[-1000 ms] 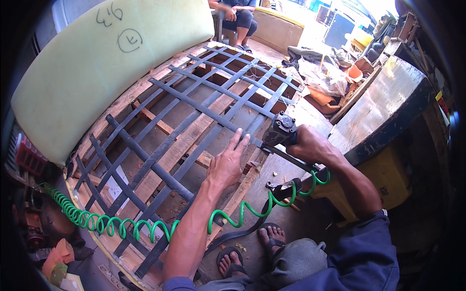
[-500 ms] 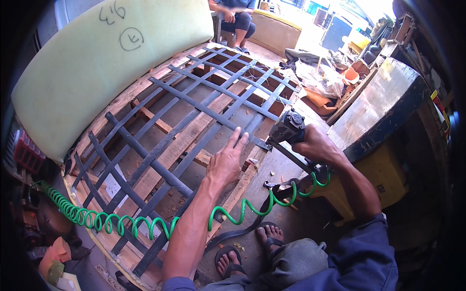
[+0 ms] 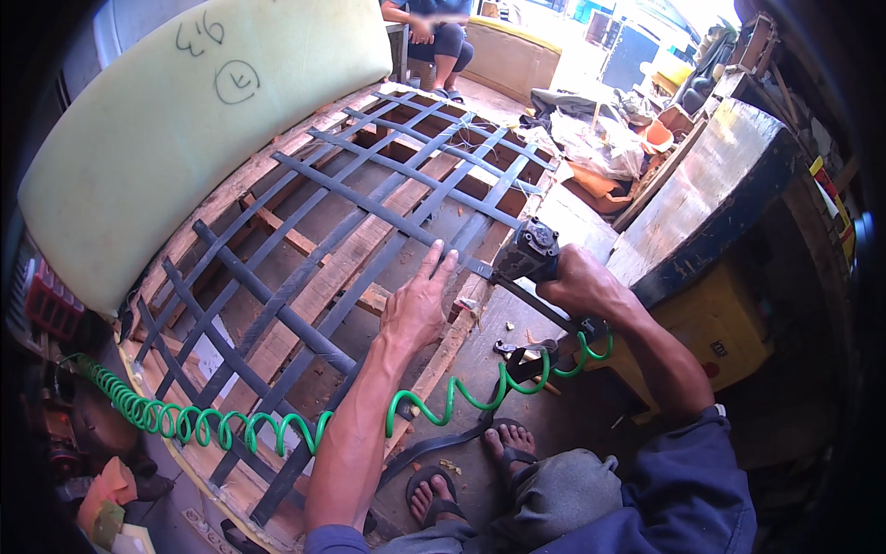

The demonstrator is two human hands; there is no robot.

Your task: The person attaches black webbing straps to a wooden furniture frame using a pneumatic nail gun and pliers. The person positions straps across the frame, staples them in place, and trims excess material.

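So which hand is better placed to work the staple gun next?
Probably the right hand: its grip is on the staple gun, beside the end of the dark webbing strap. The left hand touches that strap, so it seems better for steadying it.

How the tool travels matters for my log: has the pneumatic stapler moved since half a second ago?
Yes: against the dark webbing strap just beyond it, the pneumatic stapler has shifted slightly down and left in the picture.
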